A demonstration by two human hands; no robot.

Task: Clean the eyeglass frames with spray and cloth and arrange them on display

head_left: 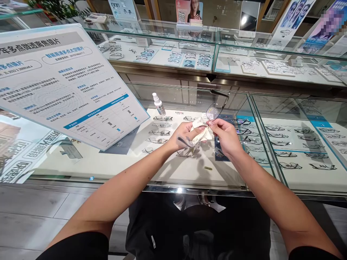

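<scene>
The left hand (182,133) clasps a cloth (207,135), the right hand (227,135) pinches eyeglasses (213,112) slanting lengthwise up to the right.

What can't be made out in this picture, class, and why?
Head view: the middle of the held glasses, covered by the pale cloth and the left hand, partly by the right hand.
Head view: the left part of the large sign, cut off by the picture's edge.
Head view: the print on the bottle, too small to read.
Head view: what the gold-coloured item is, too small to tell.
</scene>
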